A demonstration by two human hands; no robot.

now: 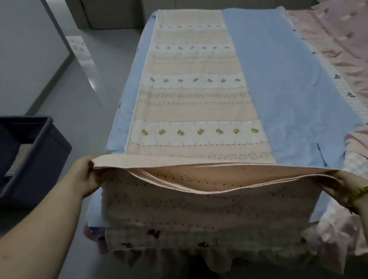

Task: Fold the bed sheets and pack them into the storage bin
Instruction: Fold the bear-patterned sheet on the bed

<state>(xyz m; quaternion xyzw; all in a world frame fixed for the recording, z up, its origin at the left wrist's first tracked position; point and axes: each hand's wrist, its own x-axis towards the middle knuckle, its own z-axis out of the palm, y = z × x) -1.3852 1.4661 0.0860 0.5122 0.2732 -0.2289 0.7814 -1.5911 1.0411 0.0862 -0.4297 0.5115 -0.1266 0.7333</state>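
A peach patterned bed sheet (192,98) lies lengthwise along the bed, folded into a long strip over a blue sheet (284,81). My left hand (86,176) grips the near left corner of the peach sheet, and my right hand (336,186), with a gold bracelet at the wrist, grips the near right corner. Between them the near edge is lifted and hangs in several layers over the bed's end. A dark blue storage bin (52,146) stands open on the floor at the left; something flat lies inside it.
A pink patterned sheet (352,35) lies rumpled on the right side of the bed. Grey floor (85,85) runs along the bed's left side. A wall stands at the far left and cabinets (109,10) at the back.
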